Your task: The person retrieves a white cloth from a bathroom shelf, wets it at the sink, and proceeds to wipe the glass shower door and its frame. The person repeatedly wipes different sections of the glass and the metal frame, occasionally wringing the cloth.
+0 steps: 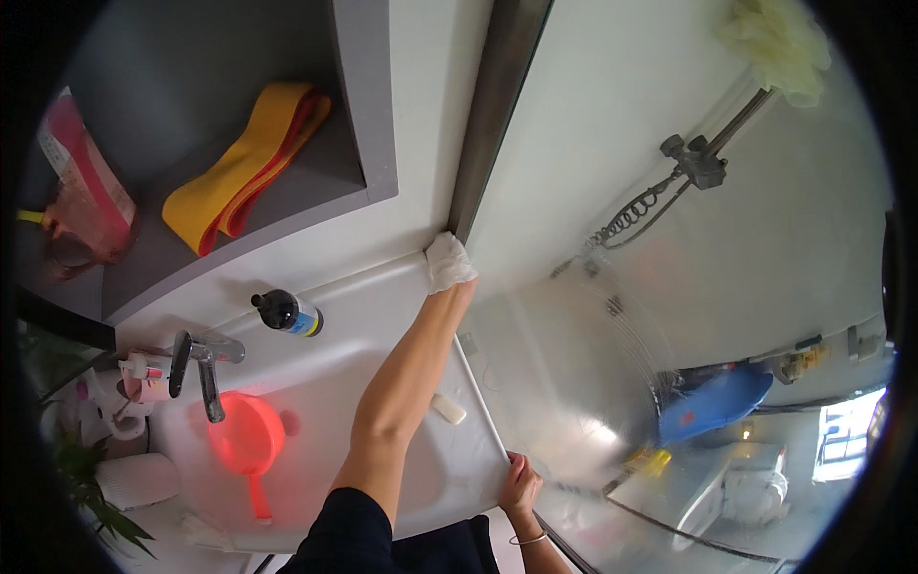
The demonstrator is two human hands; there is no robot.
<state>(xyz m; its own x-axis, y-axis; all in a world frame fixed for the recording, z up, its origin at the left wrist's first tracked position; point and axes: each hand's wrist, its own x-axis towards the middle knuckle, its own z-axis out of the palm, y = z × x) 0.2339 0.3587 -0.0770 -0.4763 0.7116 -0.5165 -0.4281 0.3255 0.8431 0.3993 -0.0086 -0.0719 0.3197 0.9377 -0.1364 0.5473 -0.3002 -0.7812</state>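
A crumpled white cloth or tissue (447,260) covers most of my left hand (466,287). That hand presses it at the back corner of the white washbasin (323,430), where the rim meets the wall and the foot of a dark metal frame (482,143). Its fingers are hidden. My right hand (521,485) grips the basin's right front edge, and a bangle (529,539) circles that wrist. A pale bar of soap (448,409) lies on the basin beneath my left forearm. Left of that arm, a dark pump bottle (288,313) stands on the back ledge.
A chrome faucet (208,366) overhangs a red plastic dipper (247,434) in the basin. Above it, a grey shelf (301,194) holds a folded yellow-and-red band (244,165) and a pink pouch (90,186). A glass panel (609,143) borders the right side; a plant (107,502) stands left.
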